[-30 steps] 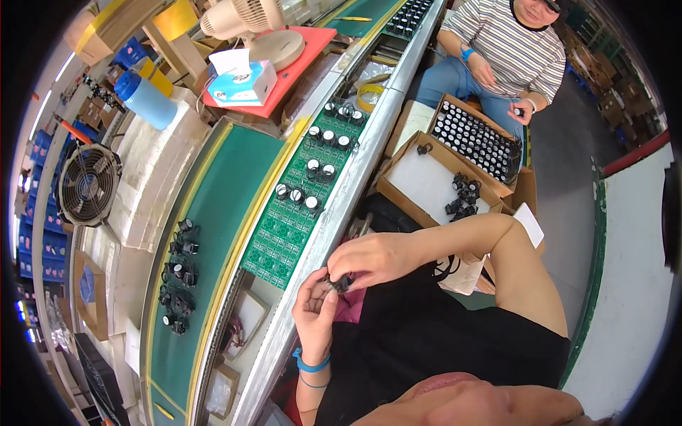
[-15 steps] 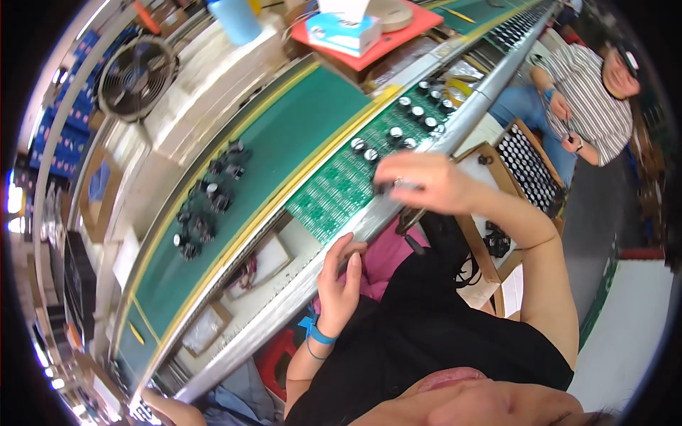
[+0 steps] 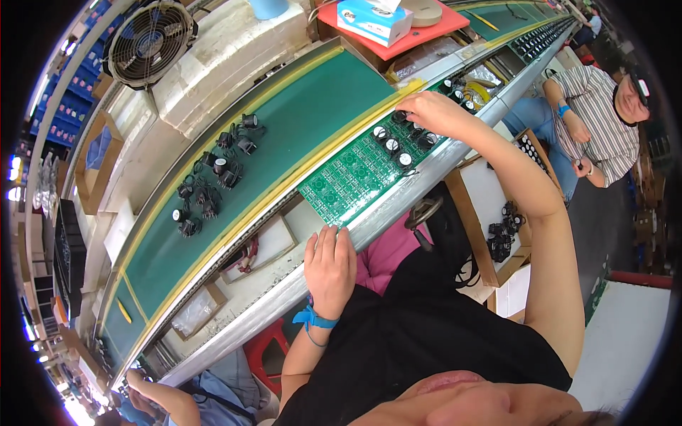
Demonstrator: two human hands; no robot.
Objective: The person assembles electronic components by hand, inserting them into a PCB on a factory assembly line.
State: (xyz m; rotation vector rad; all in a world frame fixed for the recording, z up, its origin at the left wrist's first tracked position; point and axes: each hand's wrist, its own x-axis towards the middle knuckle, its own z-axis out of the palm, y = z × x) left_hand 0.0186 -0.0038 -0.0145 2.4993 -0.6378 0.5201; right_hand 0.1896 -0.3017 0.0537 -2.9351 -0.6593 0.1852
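Note:
A green circuit board point(image 3: 341, 186) lies along the conveyor's near side, its left part bare. Several black cylinders with white tops, like capacitors point(image 3: 391, 145), stand on its right part. My right hand point(image 3: 435, 115) reaches over the board's far right, fingertips pinched around a dark cylindrical component point(image 3: 401, 116), mostly covered by them. My left hand point(image 3: 331, 268) lies on the silver rail point(image 3: 273, 295) by the board's near left corner, fingers stretched out, holding nothing. On the green belt point(image 3: 305, 99) lies a loose group of black components with thin leads point(image 3: 222, 169).
A cardboard box point(image 3: 477, 221) with black parts stands right of the rail. Farther back, a tissue box point(image 3: 375, 21) sits on a red board point(image 3: 433, 33). A fan point(image 3: 149, 44) is at the far left. Co-workers sit at the right point(image 3: 600, 117) and lower left point(image 3: 220, 397).
My right hand has moved from the board's near edge to its far right side. My left hand has turned and flattened onto the rail by the corner. The whole view has shifted slightly.

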